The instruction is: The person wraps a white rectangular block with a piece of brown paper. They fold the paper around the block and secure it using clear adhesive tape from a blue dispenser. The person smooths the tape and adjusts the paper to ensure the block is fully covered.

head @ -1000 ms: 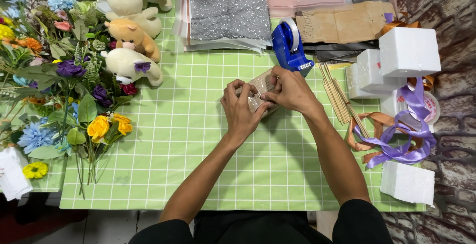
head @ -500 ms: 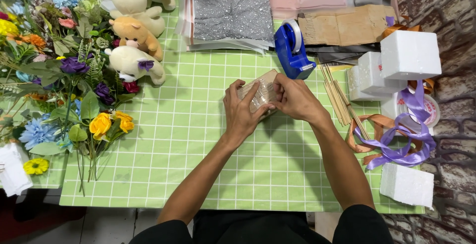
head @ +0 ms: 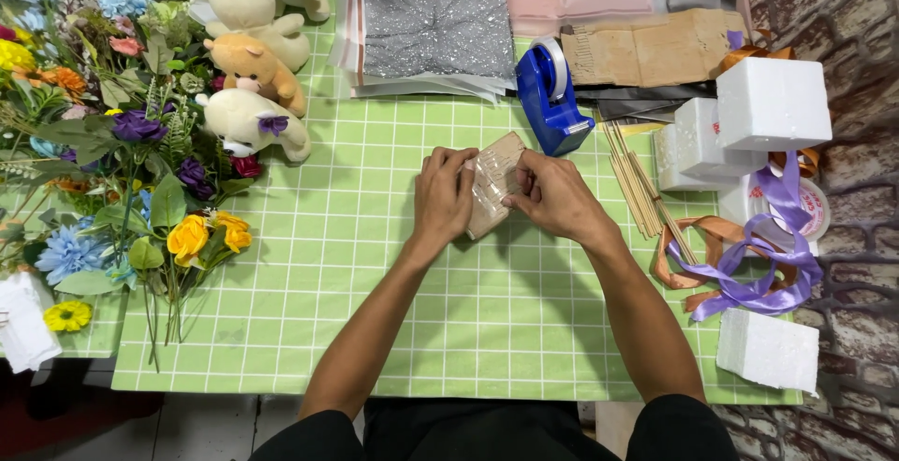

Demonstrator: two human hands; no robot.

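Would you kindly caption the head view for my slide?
Left hand and right hand hold a tape-wrapped tan block above a green checked tablecloth.

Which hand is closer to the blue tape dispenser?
The right hand. It sits just below the blue tape dispenser, gripping the small tan block. The left hand holds the block's other side, farther left of the dispenser.

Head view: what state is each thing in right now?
Brown block: taped over, tilted, held by both hands.
Left hand: gripping the block's left side.
Right hand: pinching its right edge.
Tape dispenser: upright, untouched.
Foam blocks: stacked at right.
Purple ribbon: loose, tangled.
Wooden sticks: lying bundled.
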